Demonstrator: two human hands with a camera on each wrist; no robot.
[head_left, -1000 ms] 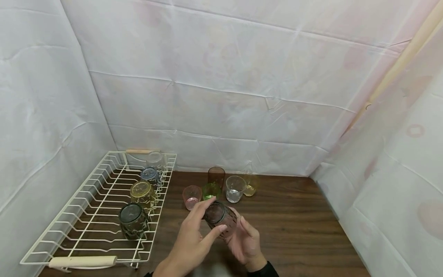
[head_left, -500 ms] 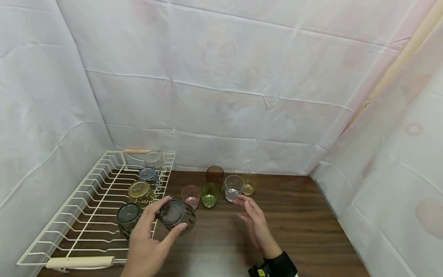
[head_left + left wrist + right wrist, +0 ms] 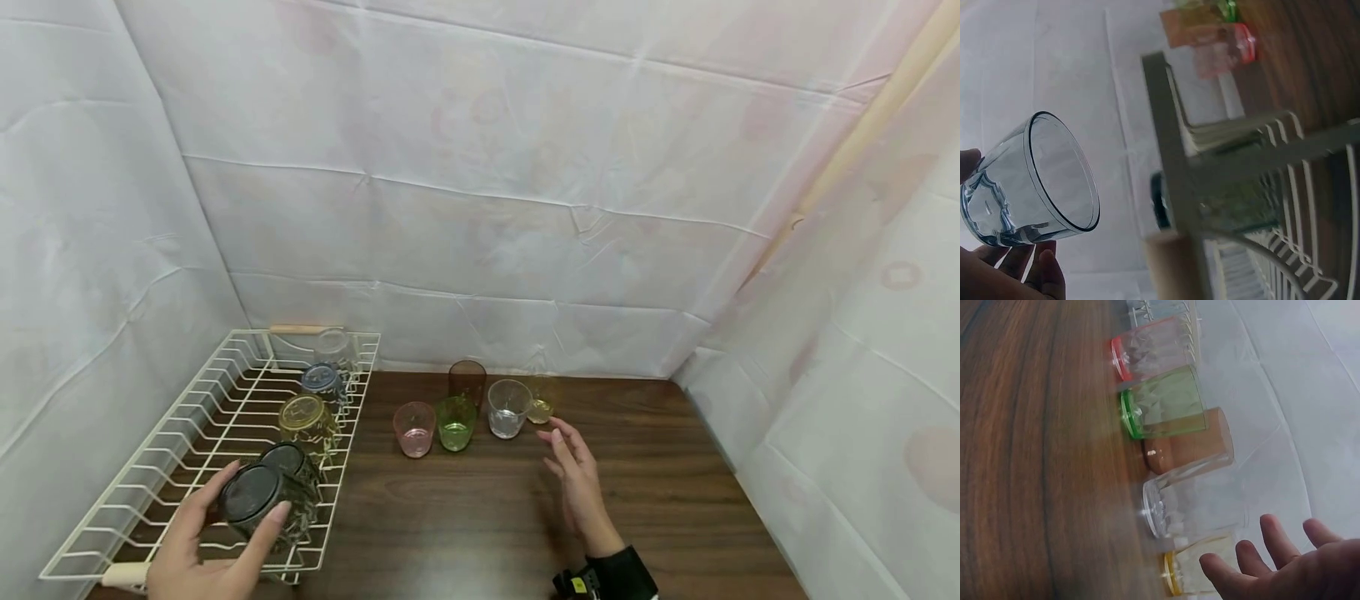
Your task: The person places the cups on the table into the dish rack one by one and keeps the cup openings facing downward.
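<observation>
My left hand (image 3: 202, 550) grips a dark grey glass tumbler (image 3: 247, 500), bottom up and tilted, over the near end of the white wire rack (image 3: 137, 454). The left wrist view shows this tumbler (image 3: 1054, 178) with its rim facing the rack, fingers and thumb around its base end. Right behind it, another dark tumbler (image 3: 285, 457) stands upside down in the rack, partly covered. My right hand (image 3: 581, 492) is empty over the table, fingers loosely bent, near a clear glass (image 3: 507, 410) and a yellow glass (image 3: 540, 408).
Farther back in the rack, amber (image 3: 303, 415), blue (image 3: 322, 379) and clear (image 3: 335, 344) glasses are upside down. Pink (image 3: 414, 429), green (image 3: 455, 423) and brown (image 3: 468, 382) glasses stand upright on the wooden table (image 3: 450, 533). White sheeting (image 3: 465, 192) surrounds the table.
My left hand has carried the dark tumbler leftward from mid-table to the rack. My right hand has let go of it and moved right, toward the upright glasses.
</observation>
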